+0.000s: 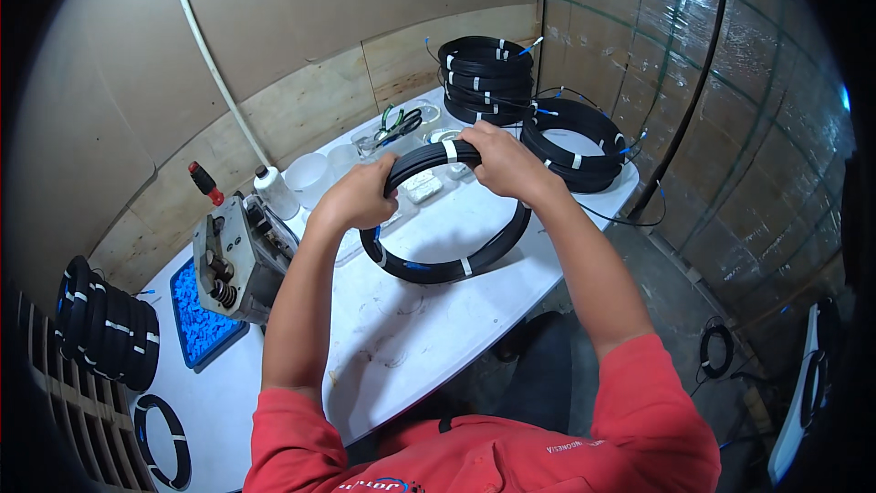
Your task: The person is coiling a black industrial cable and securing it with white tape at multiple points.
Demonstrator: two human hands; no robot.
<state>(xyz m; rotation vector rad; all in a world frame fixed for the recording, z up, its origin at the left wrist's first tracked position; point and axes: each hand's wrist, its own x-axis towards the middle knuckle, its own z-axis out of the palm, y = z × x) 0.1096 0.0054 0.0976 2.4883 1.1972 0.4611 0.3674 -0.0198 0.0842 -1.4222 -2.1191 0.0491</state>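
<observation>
Between my two hands is a coil of black cable (422, 159), tied with white bands and tilted up from the white table. My left hand (360, 194) grips its upper left side, fingers wrapped round the bundle. On the upper right side my right hand (502, 161) is closed round the same coil. The coil's near side sits low over the tabletop; I cannot tell if it touches. A bit of blue shows on its lower left part. Behind the coil lie a small white block (422, 186) and clear trays, partly hidden by it.
At the back right stand a tall stack of black coils (486, 82) and a lower stack (584, 173). A metal machine (239, 256) stands at left beside a tray of blue pieces (196, 310), near a white bottle (274, 190). More coils (105, 329) are at far left.
</observation>
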